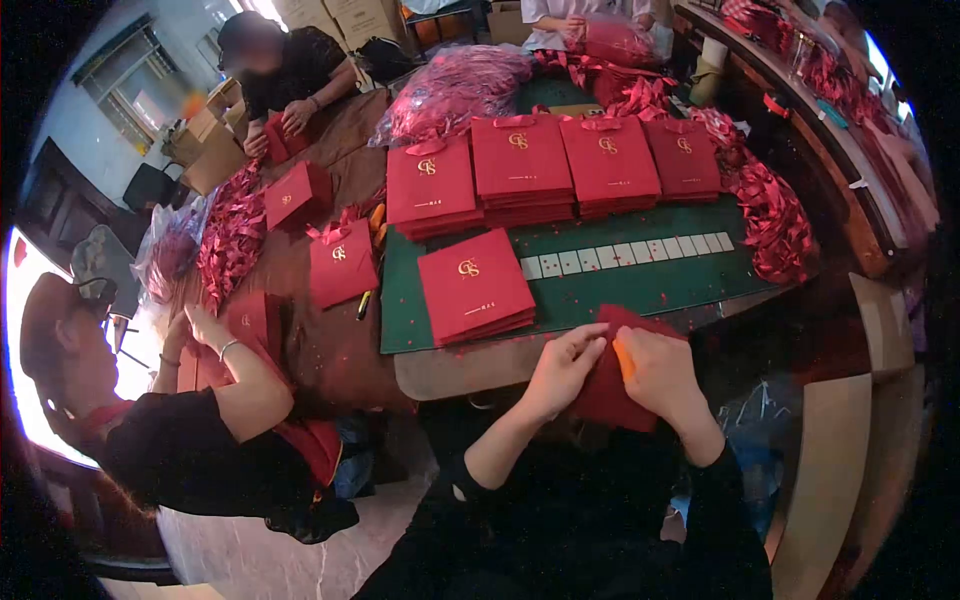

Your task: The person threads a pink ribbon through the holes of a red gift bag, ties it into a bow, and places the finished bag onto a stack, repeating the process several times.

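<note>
A red paper gift bag (612, 395) is tilted in front of me at the table's near edge. My left hand (562, 372) is closed, its thumb and fingers pinching the bag's left edge. My right hand (658, 372) is wrapped around an orange-handled tool (625, 356) pressed against the bag; the tool's tip is hidden. A short stack of red bags with gold lettering (476, 285) lies just beyond my left hand. A row of white cards (630, 256) lies on the green mat (600, 290) beyond my hands.
Several stacks of red bags (522, 170) line the mat's back. Red ribbon heaps lie right (775, 220) and left (230, 225). Plastic-wrapped ribbons (455, 85) sit behind. One co-worker (200, 430) sits at left, another (290, 75) at the far side. Cardboard (822, 470) stands at right.
</note>
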Tool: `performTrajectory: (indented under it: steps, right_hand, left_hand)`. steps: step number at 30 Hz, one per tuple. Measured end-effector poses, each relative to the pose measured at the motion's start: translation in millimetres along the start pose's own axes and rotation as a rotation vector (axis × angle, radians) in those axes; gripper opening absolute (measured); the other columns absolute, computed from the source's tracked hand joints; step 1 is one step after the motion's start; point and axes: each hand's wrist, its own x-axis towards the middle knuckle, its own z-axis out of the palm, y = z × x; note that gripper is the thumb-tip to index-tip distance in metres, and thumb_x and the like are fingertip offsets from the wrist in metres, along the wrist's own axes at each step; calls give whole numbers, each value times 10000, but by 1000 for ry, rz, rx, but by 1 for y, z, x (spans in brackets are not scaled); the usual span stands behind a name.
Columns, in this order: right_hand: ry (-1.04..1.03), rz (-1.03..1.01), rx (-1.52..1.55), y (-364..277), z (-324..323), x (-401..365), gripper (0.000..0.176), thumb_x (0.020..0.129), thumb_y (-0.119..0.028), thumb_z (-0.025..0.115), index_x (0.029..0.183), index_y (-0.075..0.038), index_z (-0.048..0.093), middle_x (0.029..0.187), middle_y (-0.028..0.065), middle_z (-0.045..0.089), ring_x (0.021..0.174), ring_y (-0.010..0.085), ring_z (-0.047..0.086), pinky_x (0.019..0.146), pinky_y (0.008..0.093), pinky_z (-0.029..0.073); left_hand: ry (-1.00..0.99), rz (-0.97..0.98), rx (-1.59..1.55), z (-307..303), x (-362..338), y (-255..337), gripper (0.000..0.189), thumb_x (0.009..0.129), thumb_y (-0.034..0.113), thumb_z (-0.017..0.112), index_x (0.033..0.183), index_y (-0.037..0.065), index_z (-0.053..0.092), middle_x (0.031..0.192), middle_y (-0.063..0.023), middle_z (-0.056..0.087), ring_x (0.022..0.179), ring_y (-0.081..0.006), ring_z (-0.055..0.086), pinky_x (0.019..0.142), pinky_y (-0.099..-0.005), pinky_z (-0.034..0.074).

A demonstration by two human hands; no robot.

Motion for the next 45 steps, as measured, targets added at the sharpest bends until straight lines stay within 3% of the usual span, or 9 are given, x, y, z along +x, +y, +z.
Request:
performTrajectory:
  steps: [4,10,14,16,24,29,33,39,45]
  right_hand:
    - [56,-5,104,8,-6,-2,53,821,-102,578,857,-80,547,711,90,571,658,274,612,530,376,471]
    - [102,75,184,23,12,-2,73,872,-141,559,881,-70,547,772,102,602,696,312,610,553,413,471]
    - [-128,359,775,60,38,-1,110,881,-108,560,951,-23,570,802,149,620,644,257,603,576,345,442]
    - [-269,541,873,59,32,6,118,858,-82,574,955,-16,583,790,143,625,704,258,614,614,367,451]
    - [-252,506,718,78,61,0,196,804,-186,644,942,-47,625,849,148,649,780,300,631,658,393,464]
    - [-216,542,495,62,52,8,188,798,-216,653,906,-62,642,829,138,651,771,311,628,652,415,474]
    - [-175,509,356,60,59,9,182,796,-229,652,859,-58,644,803,132,651,751,316,629,639,424,481]
    - [-190,491,316,55,52,13,198,792,-249,658,821,-53,647,764,139,647,715,308,630,620,415,480]
    - [-966,86,829,53,-27,-26,197,907,-194,554,911,-17,641,678,37,643,614,121,591,573,267,455]
  left_hand:
    - [-93,-161,-346,3,9,5,269,946,89,502,1193,-6,551,994,-24,611,873,-58,528,775,-211,438]
    - [-104,126,22,5,36,0,81,924,55,523,959,-9,559,817,10,565,756,-63,496,701,-227,420]
    - [64,230,391,6,50,-4,65,899,30,531,925,-30,533,761,-89,564,724,-107,518,649,-259,435]
    - [278,551,607,5,56,-10,39,884,35,506,866,1,513,704,-190,590,644,-325,619,566,-376,466]
    - [455,189,325,-9,58,9,140,962,126,443,905,2,476,650,-73,568,470,-148,560,395,-273,440]
    - [322,161,-327,-8,50,-3,185,982,171,420,959,-12,440,816,-157,615,624,-218,637,575,-313,548]
    - [361,238,-330,-6,53,-19,161,976,149,435,975,-12,432,897,-187,626,843,-250,652,758,-320,551]
    - [131,519,1185,3,21,-40,493,861,95,551,1308,-17,376,1375,-178,409,1273,-303,400,1064,-505,247]
    - [187,518,1353,6,24,-45,512,879,190,530,1326,-9,377,1379,-175,410,1284,-289,394,1078,-524,207]
